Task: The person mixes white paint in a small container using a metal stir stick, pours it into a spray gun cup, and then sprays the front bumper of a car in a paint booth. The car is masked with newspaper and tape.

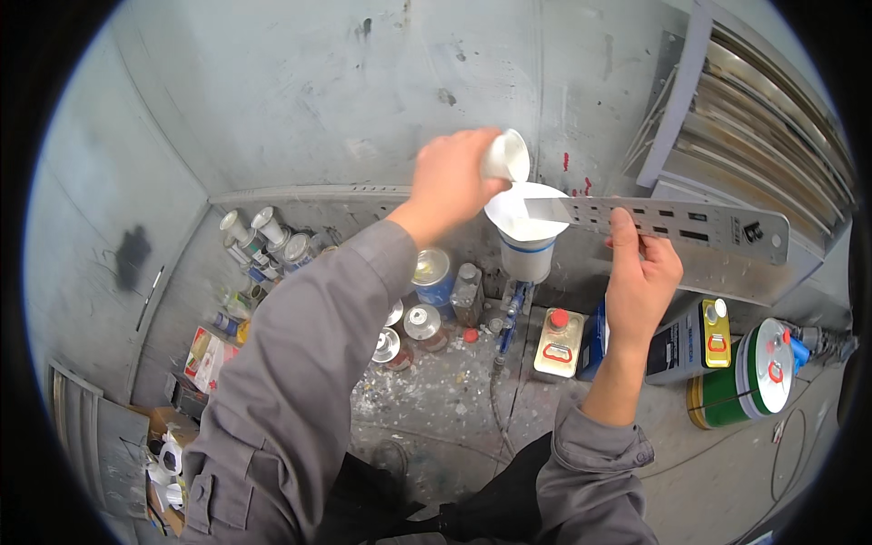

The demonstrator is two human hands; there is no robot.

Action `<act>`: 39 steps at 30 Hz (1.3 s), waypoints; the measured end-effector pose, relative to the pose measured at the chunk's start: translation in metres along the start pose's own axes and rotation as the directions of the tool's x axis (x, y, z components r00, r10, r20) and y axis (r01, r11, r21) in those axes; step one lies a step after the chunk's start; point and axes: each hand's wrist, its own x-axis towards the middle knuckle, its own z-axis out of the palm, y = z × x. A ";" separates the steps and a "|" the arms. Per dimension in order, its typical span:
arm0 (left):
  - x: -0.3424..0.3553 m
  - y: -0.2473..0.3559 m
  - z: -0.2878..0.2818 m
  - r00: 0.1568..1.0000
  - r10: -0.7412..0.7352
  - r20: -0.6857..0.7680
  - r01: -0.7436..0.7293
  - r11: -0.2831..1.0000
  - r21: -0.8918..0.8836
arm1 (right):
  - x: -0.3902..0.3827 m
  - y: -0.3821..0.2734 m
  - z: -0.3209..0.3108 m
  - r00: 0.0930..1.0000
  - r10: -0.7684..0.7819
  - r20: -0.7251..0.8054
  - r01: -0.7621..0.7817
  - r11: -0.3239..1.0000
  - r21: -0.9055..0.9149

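Observation:
My left hand point(454, 177) grips a small white cup point(508, 156), tilted just above a white cone-shaped liner or filter point(502, 216). That cone sits in a white container with a blue band point(527, 263), on top of a blue spray gun point(516, 307). My right hand point(640, 272) pinches a long slotted steel mixing ruler point(727, 227) whose left end reaches into the cone over white material. Whether anything pours from the cup is unclear.
Metal cans point(560, 345) and a green drum point(740, 386) stand at the right, more cans point(422, 327) below and far left point(295, 250). A cardboard box point(163, 422) is at lower left, louvred panels point(745, 100) upper right. Hoses point(788, 454) cross the floor.

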 end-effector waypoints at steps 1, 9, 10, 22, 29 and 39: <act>0.004 -0.009 -0.005 0.995 -0.092 0.028 0.096 0.971 -0.220 | -0.001 -0.001 0.000 1.000 0.004 -0.003 -0.004 1.000 -0.001; -0.086 -0.159 -0.013 0.855 -0.496 0.152 0.399 0.441 -0.804 | -0.007 -0.006 0.004 1.000 0.031 -0.006 -0.030 0.998 0.057; -0.110 -0.181 0.001 0.783 -0.589 0.201 0.502 0.406 -0.764 | -0.007 -0.007 0.005 0.999 0.051 -0.013 -0.050 0.997 0.053; -0.220 -0.299 0.151 0.704 -0.678 0.212 0.558 0.344 -0.755 | -0.008 -0.034 0.009 0.987 0.057 -0.151 -0.075 0.991 -0.115; -0.250 -0.288 0.133 0.616 -0.784 0.075 0.666 0.468 -0.581 | -0.001 -0.035 0.008 0.984 0.035 -0.173 -0.062 0.987 -0.149; -0.122 -0.089 0.032 0.999 -0.008 -0.033 -0.011 0.842 -0.539 | 0.000 -0.029 0.001 0.998 0.045 -0.048 -0.043 0.998 0.040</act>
